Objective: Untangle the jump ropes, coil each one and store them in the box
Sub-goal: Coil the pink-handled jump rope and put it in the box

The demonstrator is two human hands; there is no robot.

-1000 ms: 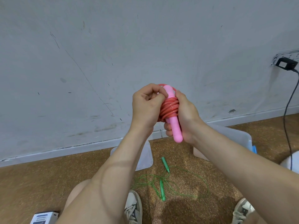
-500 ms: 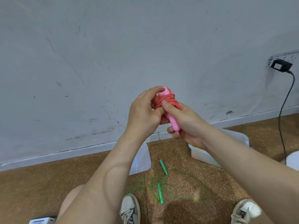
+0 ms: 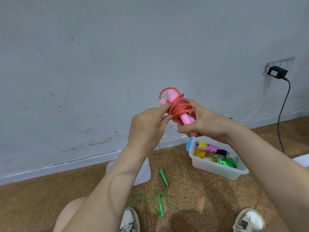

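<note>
The pink jump rope (image 3: 179, 109), cord wound around its two handles, is held up before the wall (image 3: 100, 64). It is gripped low on the handles by the right hand (image 3: 204, 123); the coils are pinched by the left hand (image 3: 147, 128). Below, an open box (image 3: 217, 168) of coiled ropes stands on the floor (image 3: 217, 195). A green jump rope (image 3: 161, 196) lies uncoiled near it, between two shoes.
</note>
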